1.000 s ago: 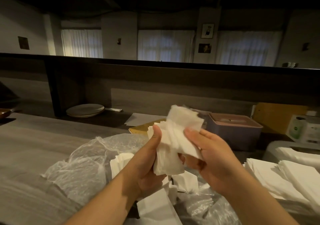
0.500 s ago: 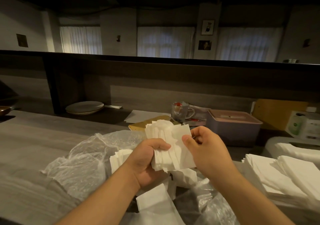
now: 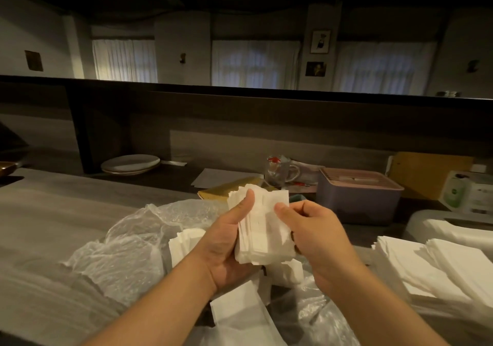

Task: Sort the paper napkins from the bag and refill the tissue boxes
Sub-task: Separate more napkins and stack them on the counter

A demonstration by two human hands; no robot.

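Both hands hold a thick stack of white paper napkins (image 3: 262, 228) above a clear plastic bag (image 3: 128, 241) on the counter. My left hand (image 3: 226, 244) grips the stack from below, thumb pressed on its front. My right hand (image 3: 314, 233) pinches the stack's right edge with thumb and curled fingers. More loose napkins (image 3: 184, 244) lie inside the bag. Sorted napkin piles (image 3: 432, 268) lie at the right. A purple tissue box (image 3: 358, 199) with a pink lid stands behind my hands. A white tissue box (image 3: 453, 228) sits at the far right.
A stack of plates (image 3: 130, 163) rests on the lower shelf at the back left. A glass mug (image 3: 280, 171) and papers (image 3: 213, 177) stand behind the bag. A green-labelled bottle (image 3: 454, 191) and a brown board (image 3: 426, 172) are at the back right.
The fanned, loose bundle has been squared into a tidier stack and lowered. My left thumb has shifted onto its front, and my right hand has slid to the right edge.
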